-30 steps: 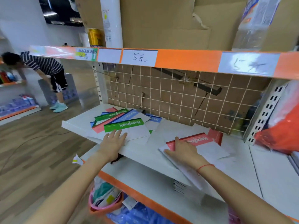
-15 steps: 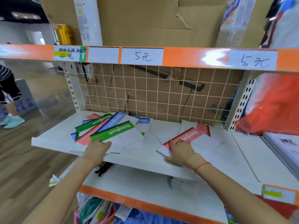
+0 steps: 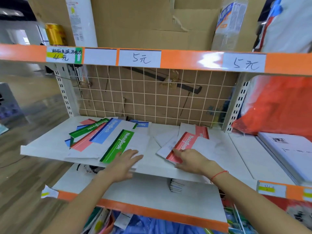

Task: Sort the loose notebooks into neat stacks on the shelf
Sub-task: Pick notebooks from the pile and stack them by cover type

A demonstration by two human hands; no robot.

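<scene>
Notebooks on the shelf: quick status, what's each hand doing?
Left hand flat on green-striped notebook, no grip. Right hand fingers on red-striped notebook. Left pile fanned out, unsorted. Nothing in the way.

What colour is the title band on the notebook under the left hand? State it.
Green, with white lettering: the notebook under the left hand, clearest in the head view.

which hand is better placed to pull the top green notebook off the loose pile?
Left. The left hand already rests flat on the green notebook at its near edge; the right hand is busy on the red notebook.
</scene>
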